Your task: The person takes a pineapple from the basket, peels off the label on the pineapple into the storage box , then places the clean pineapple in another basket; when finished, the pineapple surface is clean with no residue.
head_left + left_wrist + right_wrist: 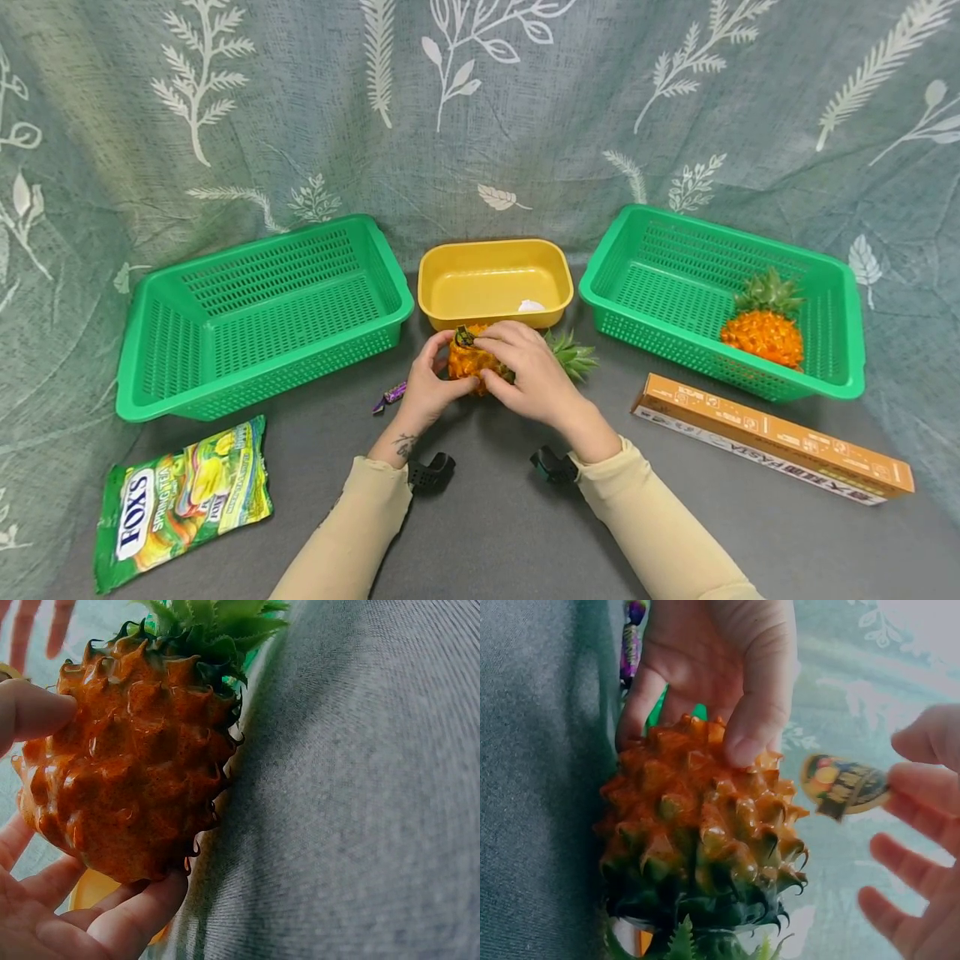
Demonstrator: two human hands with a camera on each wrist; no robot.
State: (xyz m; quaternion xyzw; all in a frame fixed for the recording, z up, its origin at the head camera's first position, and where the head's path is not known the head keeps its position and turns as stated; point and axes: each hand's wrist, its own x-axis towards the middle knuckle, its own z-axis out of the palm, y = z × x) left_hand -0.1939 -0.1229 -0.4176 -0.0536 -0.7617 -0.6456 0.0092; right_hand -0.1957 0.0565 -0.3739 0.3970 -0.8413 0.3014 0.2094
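Note:
A small orange pineapple [467,360] with a green crown lies on its side on the grey table, in front of the yellow basin. My left hand [427,387] grips its base end, thumb on the near side, as the left wrist view also shows on the spiny body [142,757]. My right hand [534,375] is over the crown end. Between its thumb and index finger it pinches an oval fruit label [844,786], dark with printed fruit, which stands out beside the pineapple's skin in the right wrist view. The other right fingers are spread apart.
The yellow basin [495,242] holds a white scrap [531,306]. A green basket [262,358] stands left; another green basket [712,354] on the right holds a second pineapple [763,337]. A purple candy [392,395], candy bag [183,500] and long pasta box [772,433] lie around.

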